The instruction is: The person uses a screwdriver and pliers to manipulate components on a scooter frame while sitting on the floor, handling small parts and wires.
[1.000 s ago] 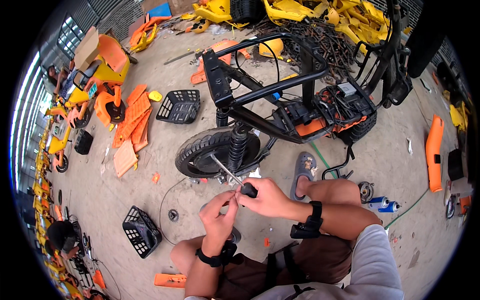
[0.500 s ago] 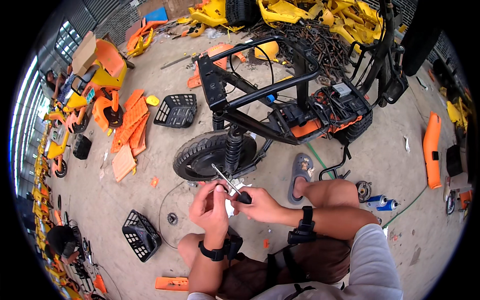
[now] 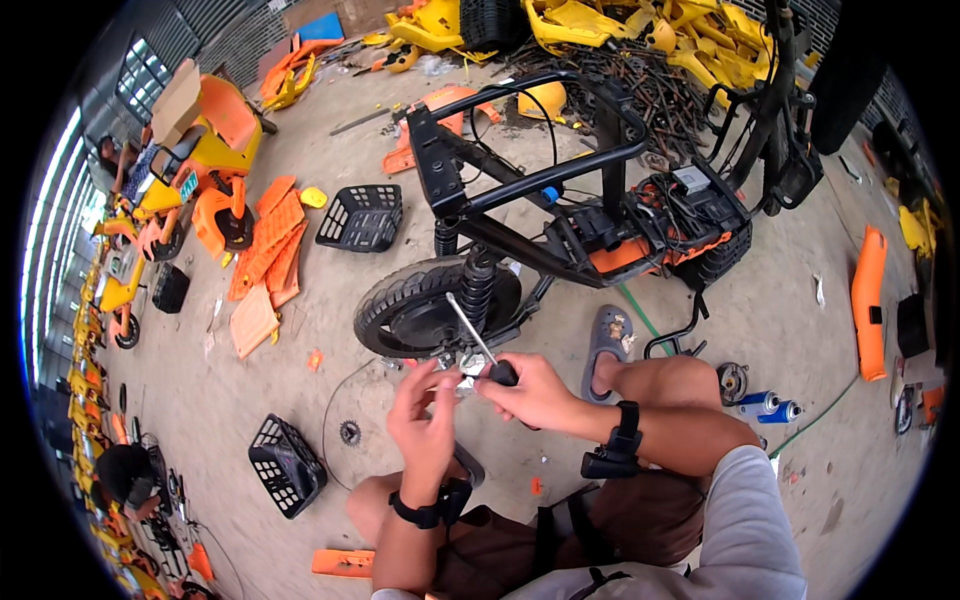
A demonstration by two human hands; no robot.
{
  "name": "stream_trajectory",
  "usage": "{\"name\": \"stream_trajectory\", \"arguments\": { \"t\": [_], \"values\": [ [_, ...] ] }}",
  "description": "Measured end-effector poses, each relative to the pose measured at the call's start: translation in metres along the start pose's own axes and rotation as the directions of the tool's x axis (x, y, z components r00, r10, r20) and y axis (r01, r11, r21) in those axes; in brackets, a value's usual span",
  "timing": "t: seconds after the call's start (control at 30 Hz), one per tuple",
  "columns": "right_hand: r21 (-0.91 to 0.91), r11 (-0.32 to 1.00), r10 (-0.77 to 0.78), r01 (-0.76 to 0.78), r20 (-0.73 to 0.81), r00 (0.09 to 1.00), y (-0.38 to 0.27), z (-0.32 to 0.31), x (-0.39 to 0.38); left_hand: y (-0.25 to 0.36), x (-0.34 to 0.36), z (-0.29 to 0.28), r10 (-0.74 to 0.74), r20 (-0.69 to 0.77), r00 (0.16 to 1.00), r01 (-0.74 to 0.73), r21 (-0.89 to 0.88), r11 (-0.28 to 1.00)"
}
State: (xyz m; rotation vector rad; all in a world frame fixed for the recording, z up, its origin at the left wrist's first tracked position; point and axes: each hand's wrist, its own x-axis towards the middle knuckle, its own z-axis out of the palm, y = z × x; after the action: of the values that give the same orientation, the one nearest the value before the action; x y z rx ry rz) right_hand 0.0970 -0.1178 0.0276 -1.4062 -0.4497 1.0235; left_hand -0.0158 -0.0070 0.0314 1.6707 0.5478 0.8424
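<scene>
My right hand (image 3: 525, 395) grips a screwdriver (image 3: 474, 332) by its black handle, with the metal shaft angled up toward the black rear wheel (image 3: 380, 315) and coiled shock absorber. My left hand (image 3: 420, 410) is just left of it, its fingers curled and pinched at a small piece too tiny and blurred to name, next to my right fingertips. Shiny silver, crumpled-looking material (image 3: 472, 364) shows behind my fingers by the wheel hub. The stripped black scooter frame (image 3: 530, 170) stands over the wheel, with exposed wiring and orange parts (image 3: 622, 256).
Black baskets (image 3: 287, 465) (image 3: 358, 218), orange panels (image 3: 268, 260), a sprocket (image 3: 350, 432), spray cans (image 3: 760, 403), hose and long orange part (image 3: 866, 305) lie around me on concrete. Yellow parts and metal scrap (image 3: 645, 100) are piled behind. Scooters and two other people (image 3: 125, 475) are at left.
My left hand has shifted slightly up and left, and both hands sit a little apart now. Silver material has come into view behind my fingers. The screwdriver stays in my right hand.
</scene>
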Motion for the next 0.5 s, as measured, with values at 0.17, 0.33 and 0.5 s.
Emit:
{"name": "stream_trajectory", "arguments": {
  "t": [0.17, 0.33, 0.5],
  "values": [
    [-0.006, 0.999, -0.049, 0.050, 0.035, 0.998, -0.002, -0.001, -0.002, -0.023, 0.001, -0.008, -0.086, 0.324, 0.942, 0.055, 0.104, 0.993],
    [0.143, 0.969, -0.215, 0.201, 0.085, 0.973, 0.015, 0.003, 0.003, -0.017, 0.006, -0.014, 0.131, 0.332, 0.934, -0.191, 0.155, 0.969],
    [0.152, 0.968, -0.209, 0.199, 0.050, 0.977, 0.003, 0.003, -0.001, -0.016, 0.004, -0.019, -0.149, 0.428, 0.891, 0.120, 0.094, 0.988]
  ]
}}
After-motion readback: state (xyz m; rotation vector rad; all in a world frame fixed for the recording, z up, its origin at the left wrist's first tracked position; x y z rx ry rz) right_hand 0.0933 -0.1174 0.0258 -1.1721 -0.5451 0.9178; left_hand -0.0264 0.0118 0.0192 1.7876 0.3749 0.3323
